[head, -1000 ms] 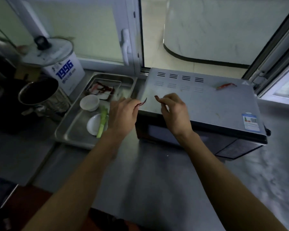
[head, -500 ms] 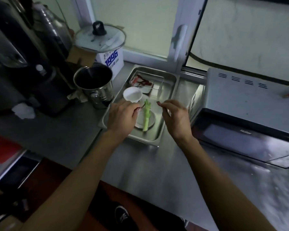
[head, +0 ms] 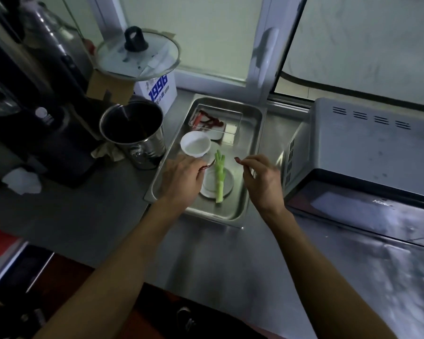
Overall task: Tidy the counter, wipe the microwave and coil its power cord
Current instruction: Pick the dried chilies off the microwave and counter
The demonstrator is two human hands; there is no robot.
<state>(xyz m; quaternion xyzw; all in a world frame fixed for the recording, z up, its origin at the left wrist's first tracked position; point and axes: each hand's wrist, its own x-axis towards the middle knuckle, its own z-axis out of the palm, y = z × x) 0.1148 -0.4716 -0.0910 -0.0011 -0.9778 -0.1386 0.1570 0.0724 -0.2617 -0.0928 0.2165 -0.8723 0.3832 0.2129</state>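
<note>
Head view. Steel counter (head: 88, 216) seen from above, w/ a window frame along its rear edge. Microwave (head: 367, 152) sits at the counter's right rear, door facing the near edge, vent slots on top and on its left side; its power cord can't be made out. Steel tray (head: 253, 133) stands just left of the microwave, long side running rear to front. In the tray: clear box (head: 216, 122) w/ dried red chillies at the rear end, white cup (head: 195, 144) in front of it, flat white dish (head: 227, 184) toward the near end, green scallion stalk (head: 219, 178) lying across the dish, tip pointing rearward.

Left hand (head: 181, 178) is over the tray's near-left corner, thumb and forefinger pinching a thin dark-red chilli (head: 209, 165) that sticks out toward the scallion. Right hand (head: 263, 181) is over the tray's right rim, fingers curled, thumb and forefinger pinching a small red chilli piece (head: 238, 159). Hands are apart, the scallion between them.

Left of the tray: steel pot (head: 132, 133), open, dark inside; behind it a white carton (head: 160, 91) marked "1996" w/ a glass lid (head: 137, 56) resting on top. Dark appliance (head: 42, 113) at the counter's left rear; crumpled white tissue (head: 22, 181) near its front.
</note>
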